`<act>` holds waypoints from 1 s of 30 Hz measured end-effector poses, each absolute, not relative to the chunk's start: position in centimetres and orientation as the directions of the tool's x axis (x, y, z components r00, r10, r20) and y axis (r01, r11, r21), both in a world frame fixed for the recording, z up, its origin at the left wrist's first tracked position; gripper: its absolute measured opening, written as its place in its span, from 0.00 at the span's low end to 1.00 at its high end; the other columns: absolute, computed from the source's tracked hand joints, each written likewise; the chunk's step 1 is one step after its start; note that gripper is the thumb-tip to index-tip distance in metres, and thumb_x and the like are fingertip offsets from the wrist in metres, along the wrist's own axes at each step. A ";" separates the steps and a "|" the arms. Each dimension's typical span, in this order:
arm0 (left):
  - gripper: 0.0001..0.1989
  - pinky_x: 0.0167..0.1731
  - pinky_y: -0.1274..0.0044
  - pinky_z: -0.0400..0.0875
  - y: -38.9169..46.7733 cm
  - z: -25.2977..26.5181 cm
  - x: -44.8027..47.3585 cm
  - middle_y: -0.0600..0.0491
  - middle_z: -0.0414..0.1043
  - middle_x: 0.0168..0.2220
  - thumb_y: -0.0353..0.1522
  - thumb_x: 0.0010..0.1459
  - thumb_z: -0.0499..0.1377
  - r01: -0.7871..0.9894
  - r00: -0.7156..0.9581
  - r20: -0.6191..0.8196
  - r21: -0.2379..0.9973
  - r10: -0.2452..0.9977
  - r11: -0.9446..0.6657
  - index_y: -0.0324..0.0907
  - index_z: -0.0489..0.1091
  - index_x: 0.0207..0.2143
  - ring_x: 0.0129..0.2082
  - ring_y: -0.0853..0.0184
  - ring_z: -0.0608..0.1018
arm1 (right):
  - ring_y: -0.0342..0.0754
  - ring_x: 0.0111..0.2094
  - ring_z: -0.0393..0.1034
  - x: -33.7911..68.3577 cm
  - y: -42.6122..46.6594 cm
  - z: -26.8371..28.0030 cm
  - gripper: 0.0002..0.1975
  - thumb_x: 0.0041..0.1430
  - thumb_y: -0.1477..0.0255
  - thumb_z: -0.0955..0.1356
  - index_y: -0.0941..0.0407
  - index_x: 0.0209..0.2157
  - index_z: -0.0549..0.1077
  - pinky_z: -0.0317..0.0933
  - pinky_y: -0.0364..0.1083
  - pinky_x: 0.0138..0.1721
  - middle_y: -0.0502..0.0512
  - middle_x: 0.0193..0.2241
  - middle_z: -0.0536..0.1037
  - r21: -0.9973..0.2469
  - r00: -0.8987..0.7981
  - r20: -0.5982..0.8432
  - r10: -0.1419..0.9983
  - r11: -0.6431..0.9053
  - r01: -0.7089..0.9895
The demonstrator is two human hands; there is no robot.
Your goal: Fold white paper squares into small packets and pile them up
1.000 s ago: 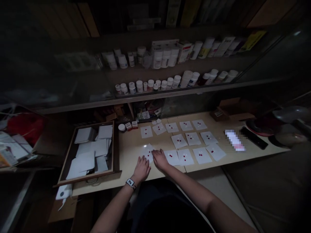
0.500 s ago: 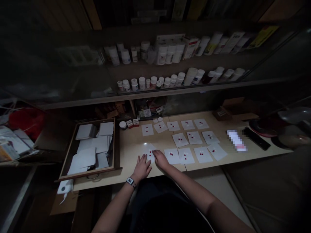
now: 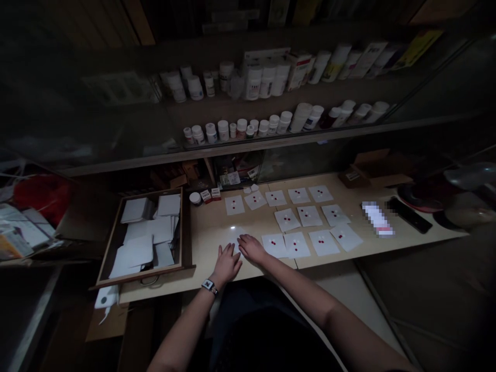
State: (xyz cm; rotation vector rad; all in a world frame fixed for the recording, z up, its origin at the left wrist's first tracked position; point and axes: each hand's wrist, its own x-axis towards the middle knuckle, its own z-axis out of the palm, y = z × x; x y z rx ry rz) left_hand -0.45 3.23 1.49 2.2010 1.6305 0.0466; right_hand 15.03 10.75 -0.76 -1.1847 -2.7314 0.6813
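My left hand point(image 3: 227, 264), with a watch point(image 3: 209, 285) on its wrist, lies on the table with its fingers spread. At its fingertips is a white paper square point(image 3: 237, 232), mostly covered by my hands. My right hand point(image 3: 252, 249) curls over that paper, fingers bent and close together. What is under or between those fingers is hidden. Just right of it lies another paper square point(image 3: 276, 251) with red and white pills point(image 3: 273, 242) on it. Several more such papers point(image 3: 287, 225) with pills stand in rows behind and to the right.
An open drawer point(image 3: 188, 232) holding stacked white papers point(image 3: 139, 250) juts out at left. A white jar point(image 3: 196, 198) and small boxes stand at the back. Shelves of bottles point(image 3: 253, 82) rise behind. Phones point(image 3: 409, 214) and a cardboard box point(image 3: 372, 168) are at right.
My right hand has slid slightly left and forward over the paper, and the red pills seen there before are now hidden beneath it. My left hand stays about where it was.
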 end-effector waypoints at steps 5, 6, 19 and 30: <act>0.15 0.57 0.51 0.48 3.2 1.6 -0.4 0.38 0.59 0.59 0.36 0.60 0.54 0.918 0.324 -0.229 0.312 0.918 -0.246 0.43 0.70 0.49 0.60 0.51 0.59 | 0.51 0.48 0.64 15.3 10.6 -0.8 0.15 0.64 0.72 0.61 0.60 0.50 0.70 0.57 0.50 0.51 0.62 0.47 0.72 -0.452 -0.701 -0.088 0.707 0.599 0.661; 0.15 0.57 0.51 0.48 3.2 1.6 -0.5 0.38 0.59 0.59 0.36 0.60 0.54 0.918 0.327 -0.230 0.308 0.917 -0.250 0.43 0.70 0.49 0.60 0.51 0.59 | 0.51 0.49 0.64 15.4 10.6 -0.9 0.16 0.64 0.73 0.60 0.59 0.51 0.69 0.57 0.49 0.51 0.62 0.47 0.72 -0.467 -0.690 -0.085 0.719 0.583 0.665; 0.13 0.56 0.60 0.52 4.3 0.6 -1.3 0.43 0.69 0.45 0.26 0.62 0.47 0.892 0.425 -0.142 0.232 0.894 -0.387 0.40 0.67 0.46 0.48 0.58 0.69 | 0.50 0.50 0.63 17.9 10.0 -1.3 0.16 0.58 0.81 0.60 0.60 0.45 0.73 0.56 0.46 0.51 0.61 0.48 0.72 -0.466 -0.628 -0.135 0.766 0.510 0.723; 0.11 0.56 0.61 0.51 5.6 0.5 -1.1 0.46 0.71 0.37 0.25 0.62 0.49 0.851 0.510 -0.126 0.217 0.851 -0.478 0.40 0.71 0.39 0.41 0.60 0.70 | 0.50 0.50 0.61 17.7 9.5 -1.7 0.19 0.58 0.80 0.60 0.58 0.51 0.69 0.57 0.47 0.50 0.59 0.48 0.71 -0.492 -0.594 -0.112 0.797 0.475 0.729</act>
